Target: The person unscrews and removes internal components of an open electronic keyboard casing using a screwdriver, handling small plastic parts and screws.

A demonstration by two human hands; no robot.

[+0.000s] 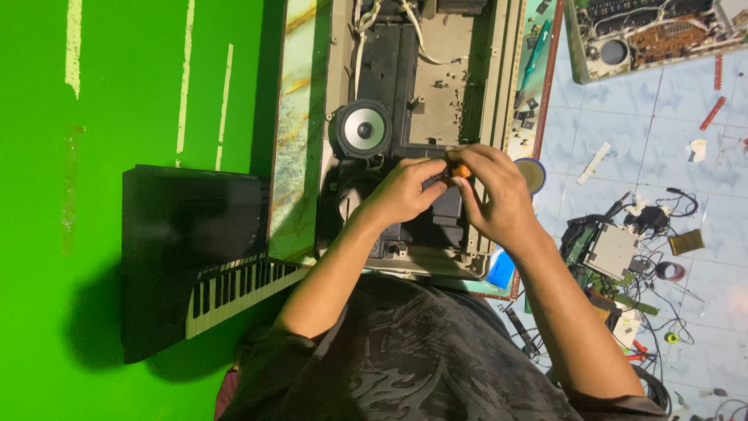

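Screwdriver handle (461, 169), orange, sits at the centre of the frame, and we see both hands pinching it: the left hand (401, 191) curls on it from the left, the right hand (491, 191) wraps it from the right. Below them lies an opened keyboard case (425, 117) with a round speaker (364, 129) just left of the hands. The case rests on a marbled desk (294, 132) with a red-brown edge. At left we see a bright green wall (125, 93) and a black keyboard (210, 257) leaning there. At right, the pale blue tiled floor (662, 109) carries a circuit board (662, 35), cables (647, 226) and scattered parts.
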